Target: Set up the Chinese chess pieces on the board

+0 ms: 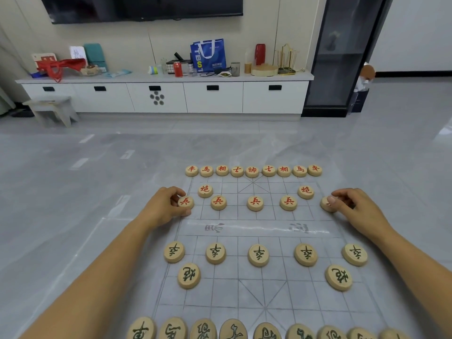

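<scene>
1. Nearest you, the dark back row (233,330) lines the board (269,285), which lies flat on the floor. Beyond it stand two dark cannons (188,275) and five dark soldiers (258,255), all well apart.
2. Past the river band, your left hand (163,207) pinches the left red soldier (186,202) between thumb and curled fingers, at the board's left edge line.
3. Your right hand (354,206) pinches the right red soldier (326,205) with its fingertips at the right edge. That piece is partly hidden, so its exact seat cannot be told.
4. To finish this step well, centre each piece on its edge crossing, level with the three middle red soldiers (255,203). Press lightly so the thin board does not slide, then lift your fingers straight up.
5. Farther on, the red cannons (205,190) and red back row (252,170) look placed, so these two appear to be the last.
6. On the far surface (156,78) by the wall stands a blue bag (208,55); its contents are hidden. No box for the pieces shows near the board.
</scene>
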The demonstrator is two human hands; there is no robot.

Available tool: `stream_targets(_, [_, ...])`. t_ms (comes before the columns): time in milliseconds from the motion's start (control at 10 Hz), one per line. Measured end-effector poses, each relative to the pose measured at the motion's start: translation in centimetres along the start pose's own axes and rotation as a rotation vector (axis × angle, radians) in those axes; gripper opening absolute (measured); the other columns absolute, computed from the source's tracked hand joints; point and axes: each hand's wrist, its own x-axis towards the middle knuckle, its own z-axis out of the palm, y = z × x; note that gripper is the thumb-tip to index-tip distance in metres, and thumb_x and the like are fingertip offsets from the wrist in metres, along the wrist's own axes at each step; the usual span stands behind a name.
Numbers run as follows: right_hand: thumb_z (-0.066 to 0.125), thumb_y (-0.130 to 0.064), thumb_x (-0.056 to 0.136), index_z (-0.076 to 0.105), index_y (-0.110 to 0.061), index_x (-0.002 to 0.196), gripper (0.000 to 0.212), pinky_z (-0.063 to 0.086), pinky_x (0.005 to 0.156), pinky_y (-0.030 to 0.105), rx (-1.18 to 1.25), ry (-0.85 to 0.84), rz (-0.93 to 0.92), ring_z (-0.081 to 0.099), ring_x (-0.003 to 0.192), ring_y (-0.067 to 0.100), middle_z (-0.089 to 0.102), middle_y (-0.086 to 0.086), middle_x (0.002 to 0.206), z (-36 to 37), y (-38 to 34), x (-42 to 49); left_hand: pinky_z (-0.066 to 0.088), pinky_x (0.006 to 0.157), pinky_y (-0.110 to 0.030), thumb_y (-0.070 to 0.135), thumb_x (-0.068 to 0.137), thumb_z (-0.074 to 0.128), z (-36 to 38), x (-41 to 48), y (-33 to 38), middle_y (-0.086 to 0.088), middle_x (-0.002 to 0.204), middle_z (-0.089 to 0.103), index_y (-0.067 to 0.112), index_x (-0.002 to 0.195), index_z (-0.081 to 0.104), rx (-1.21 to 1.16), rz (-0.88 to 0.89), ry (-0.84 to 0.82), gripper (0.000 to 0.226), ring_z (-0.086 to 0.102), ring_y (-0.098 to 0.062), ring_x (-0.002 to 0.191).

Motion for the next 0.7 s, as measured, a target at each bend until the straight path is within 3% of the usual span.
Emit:
stream_targets(500, [0.048,-0.033,0.092,0.06,-0.018,0.101,0.021,0.039,0.084,0.032,0.133,0.003,0.032,0.053,0.097,0.021,0.058,0.005,0.105,-0.2,0.2,-0.1,0.039,0.081,-0.026,0.018,0.076,0.073,-0.3,-0.5,-0.3,-0.004,0.108,0.049,0.015,0.123,0.049,-0.023,-0.003,-0.02,0.053,0.049,-0.015,0.09])
stream_targets(600, [0.045,-0.032,0.094,0.06,-0.017,0.104,0.024,0.041,0.086,0.034,0.222,-0.018,0.078,0.056,0.095,0.022,0.06,0.005,0.105,-0.5,0.3,0.0,0.041,0.084,-0.027,0.02,0.077,0.073,-0.7,-0.9,-0.6,-0.005,0.11,0.05,0.016,0.124,0.048,-0.018,-0.005,-0.008,0.053,0.05,-0.017,0.094])
stream_targets(700, [0.039,-0.027,0.097,0.061,-0.023,0.096,0.022,0.042,0.076,0.028,0.401,-0.037,0.155,0.055,0.089,0.02,0.062,0.006,0.099,-1.4,0.0,0.2,0.043,0.084,-0.029,0.02,0.077,0.073,-1.5,-2.0,-1.2,-0.006,0.112,0.051,0.016,0.123,0.049,-0.064,-0.026,0.056,0.052,0.052,-0.019,0.097])
